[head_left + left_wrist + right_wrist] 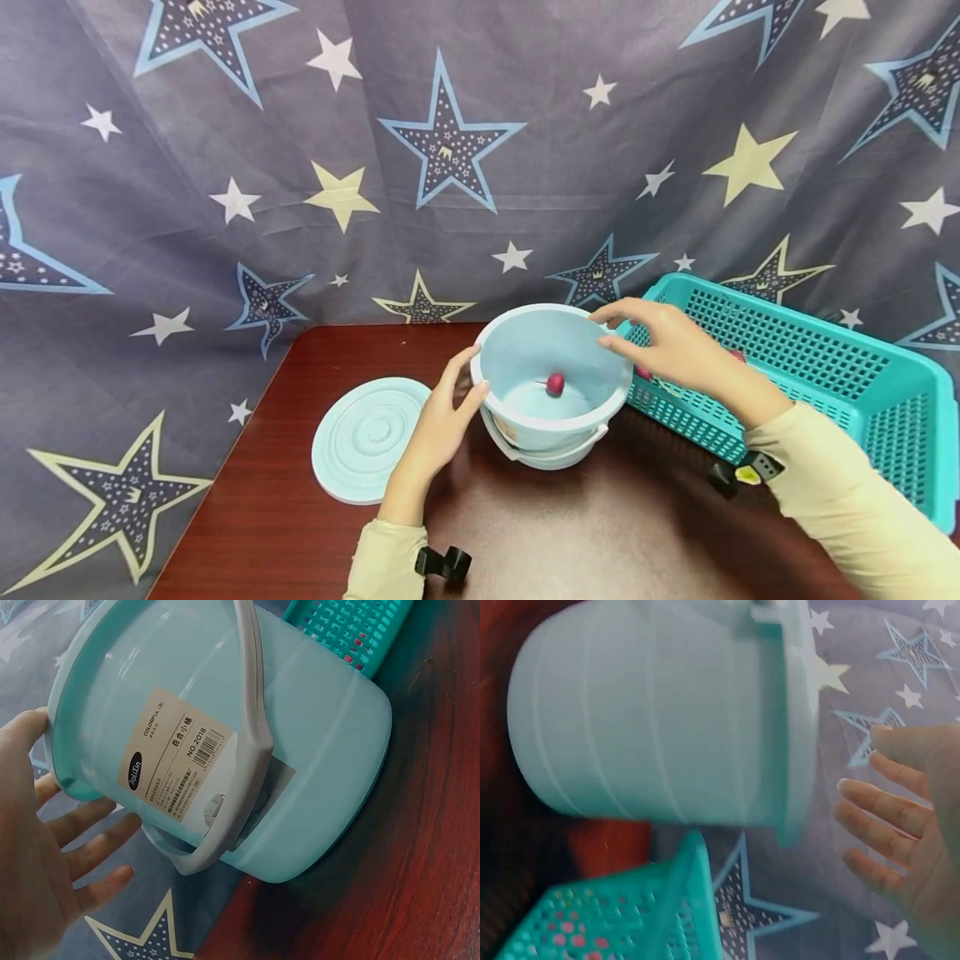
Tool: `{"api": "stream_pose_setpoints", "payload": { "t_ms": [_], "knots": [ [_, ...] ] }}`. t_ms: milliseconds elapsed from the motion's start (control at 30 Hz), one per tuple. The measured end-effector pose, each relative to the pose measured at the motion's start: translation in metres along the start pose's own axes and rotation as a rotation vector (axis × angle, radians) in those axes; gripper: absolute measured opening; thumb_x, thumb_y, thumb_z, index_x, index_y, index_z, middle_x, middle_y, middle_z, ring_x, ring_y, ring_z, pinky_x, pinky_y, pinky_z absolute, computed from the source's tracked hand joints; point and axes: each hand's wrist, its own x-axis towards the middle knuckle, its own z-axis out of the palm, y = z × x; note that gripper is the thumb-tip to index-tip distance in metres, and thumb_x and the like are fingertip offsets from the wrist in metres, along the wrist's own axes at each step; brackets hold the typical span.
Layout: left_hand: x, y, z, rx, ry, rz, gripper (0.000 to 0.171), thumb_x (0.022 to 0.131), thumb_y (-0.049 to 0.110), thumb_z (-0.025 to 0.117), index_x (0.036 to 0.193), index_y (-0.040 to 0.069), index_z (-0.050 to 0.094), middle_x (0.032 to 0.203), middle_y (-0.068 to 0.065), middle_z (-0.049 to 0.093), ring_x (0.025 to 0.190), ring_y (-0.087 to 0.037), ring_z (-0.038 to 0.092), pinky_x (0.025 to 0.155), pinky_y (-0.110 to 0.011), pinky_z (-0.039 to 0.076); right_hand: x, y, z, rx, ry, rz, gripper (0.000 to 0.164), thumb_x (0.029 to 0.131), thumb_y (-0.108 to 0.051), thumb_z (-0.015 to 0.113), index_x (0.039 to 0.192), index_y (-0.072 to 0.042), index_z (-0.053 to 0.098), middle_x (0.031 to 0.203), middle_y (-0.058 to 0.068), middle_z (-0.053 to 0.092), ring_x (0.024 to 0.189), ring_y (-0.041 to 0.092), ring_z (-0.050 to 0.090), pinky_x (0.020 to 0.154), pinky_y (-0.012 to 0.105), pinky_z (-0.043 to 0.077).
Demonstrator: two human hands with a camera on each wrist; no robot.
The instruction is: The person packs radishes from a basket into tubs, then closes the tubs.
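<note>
A light blue bucket (553, 429) stands upright, its pale handle (251, 754) hanging down at the front. Inside, on the bottom, lies one red radish (555, 384) with a thin tail. My left hand (442, 417) is at the left side of the bucket's rim, thumb and fingertips against it, fingers spread rather than curled; in the left wrist view the left hand (45, 847) holds nothing. Over the right edge of the rim in the head view is my right hand (660, 342). The right wrist view shows this hand (907, 817) apart from the bucket, fingers loose and empty.
To the right stands a teal perforated basket (810, 350) with a few red radishes (643, 372) near its left end, partly hidden by my right arm. A round light blue lid (371, 437) lies left of the bucket on the brown table (255, 508). A star-patterned cloth (487, 250) hangs behind.
</note>
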Motion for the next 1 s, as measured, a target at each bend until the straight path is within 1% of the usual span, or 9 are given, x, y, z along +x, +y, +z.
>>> {"api": "stream_pose_setpoints", "payload": {
  "t_ms": [67,167,233,300,467,600,700,800,1000],
  "knots": [
    [0.0,0.0,0.0,0.006,0.004,0.008,0.05,0.101,0.037,0.058,0.148,0.038,0.04,0.133,-0.004,0.06,0.117,-0.018,0.057,0.101,-0.045,0.044,-0.002,0.004,-0.007,0.001,0.005,0.013,0.031,0.097,-0.025,0.066,0.125,-0.013,0.066,0.113,0.004,0.068,0.086,0.017,0.065,0.068,0.037,0.054],
    [-0.001,0.0,0.0,0.012,0.006,0.015,0.049,0.101,0.038,0.057,0.147,0.039,0.041,0.132,-0.004,0.06,0.116,-0.018,0.057,0.1,-0.045,0.044,-0.005,0.012,-0.018,-0.007,0.022,0.016,0.029,0.098,-0.025,0.065,0.125,-0.015,0.066,0.112,0.001,0.068,0.087,0.015,0.064,0.065,0.037,0.055],
    [-0.002,-0.001,0.0,0.014,0.005,0.015,0.049,0.101,0.039,0.057,0.147,0.04,0.041,0.132,-0.005,0.06,0.116,-0.018,0.057,0.1,-0.045,0.044,-0.006,0.019,-0.024,-0.042,0.047,0.014,0.028,0.098,-0.025,0.065,0.124,-0.016,0.067,0.113,0.0,0.068,0.1,0.014,0.061,0.076,0.04,0.053],
    [-0.002,-0.001,0.0,0.012,0.004,0.019,0.049,0.101,0.039,0.057,0.147,0.04,0.041,0.132,-0.005,0.06,0.117,-0.018,0.057,0.1,-0.045,0.044,-0.007,0.026,-0.029,-0.056,0.067,0.037,0.027,0.098,-0.025,0.065,0.123,-0.016,0.068,0.115,0.0,0.068,0.101,0.016,0.061,0.081,0.044,0.053],
    [0.0,-0.002,0.0,-0.001,0.001,0.033,0.051,0.101,0.037,0.057,0.148,0.037,0.04,0.134,-0.005,0.058,0.119,-0.017,0.056,0.101,-0.045,0.043,-0.012,0.048,-0.042,-0.064,0.113,0.129,0.026,0.098,-0.027,0.064,0.12,-0.014,0.069,0.122,0.005,0.067,0.106,0.024,0.06,0.086,0.05,0.048],
    [0.001,-0.002,-0.001,0.0,0.002,0.04,0.05,0.101,0.038,0.057,0.148,0.037,0.039,0.135,-0.004,0.058,0.119,-0.017,0.056,0.101,-0.045,0.043,-0.016,0.066,-0.05,-0.091,0.133,0.157,0.027,0.1,-0.027,0.062,0.12,-0.011,0.07,0.12,0.011,0.067,0.103,0.029,0.061,0.084,0.053,0.047],
    [0.001,-0.002,-0.001,0.005,0.008,0.04,0.049,0.101,0.038,0.056,0.148,0.038,0.04,0.134,-0.004,0.059,0.119,-0.016,0.056,0.101,-0.044,0.044,-0.02,0.083,-0.053,-0.126,0.133,0.169,0.028,0.1,-0.028,0.06,0.119,-0.01,0.07,0.116,0.013,0.068,0.101,0.031,0.062,0.081,0.052,0.047],
    [0.001,-0.002,-0.001,0.01,0.007,0.036,0.049,0.101,0.039,0.056,0.147,0.038,0.04,0.133,-0.005,0.059,0.118,-0.016,0.056,0.101,-0.044,0.044,-0.026,0.1,-0.054,-0.163,0.13,0.202,0.029,0.101,-0.029,0.059,0.119,-0.009,0.069,0.112,0.015,0.069,0.099,0.032,0.062,0.08,0.053,0.046],
    [0.0,-0.002,0.0,0.012,0.008,0.025,0.05,0.101,0.039,0.057,0.148,0.037,0.04,0.133,-0.005,0.059,0.117,-0.017,0.057,0.1,-0.044,0.044,-0.039,0.133,-0.055,-0.198,0.089,0.285,0.037,0.101,-0.035,0.056,0.122,-0.007,0.067,0.114,0.02,0.066,0.095,0.036,0.062,0.078,0.057,0.047]
  ]
}}
